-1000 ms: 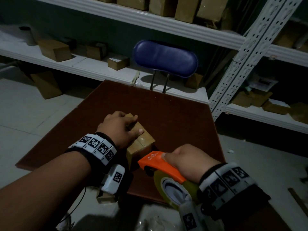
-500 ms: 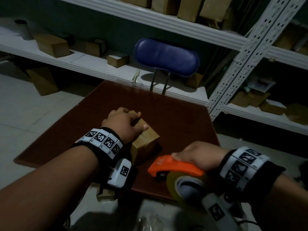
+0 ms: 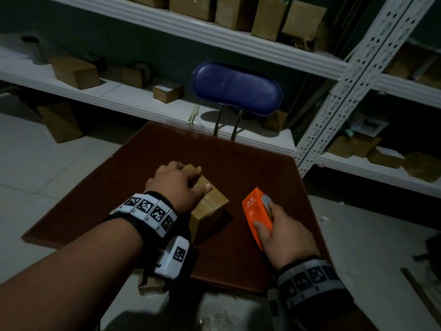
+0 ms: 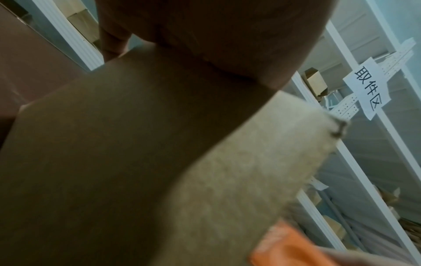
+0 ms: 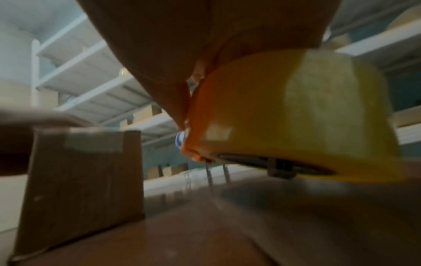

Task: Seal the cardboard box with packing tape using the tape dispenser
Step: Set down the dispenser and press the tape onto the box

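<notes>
A small cardboard box (image 3: pixel 211 207) stands on the brown table (image 3: pixel 250 158). My left hand (image 3: pixel 177 186) lies on its top, fingers bent over the far edge, thumb flat along the seam. In the left wrist view the palm (image 4: pixel 216 36) covers the box (image 4: pixel 114 162). My right hand (image 3: pixel 285 235) grips the orange tape dispenser (image 3: pixel 256 215) to the right of the box, apart from it. The right wrist view shows the yellowish tape roll (image 5: pixel 318 108) low over the table, and the box (image 5: pixel 79 180) with a pale glossy strip across its upper edge.
A blue chair back (image 3: pixel 237 89) stands behind the table's far edge. White metal shelves (image 3: pixel 346 96) with several cardboard boxes run along the back and right. More boxes sit on the floor at left (image 3: pixel 60 121). The table's near edge (image 3: pixel 226 286) is close to my wrists.
My right hand has carried the dispenser from the box's near end to the right and down over the table. The left hand has stayed on the box.
</notes>
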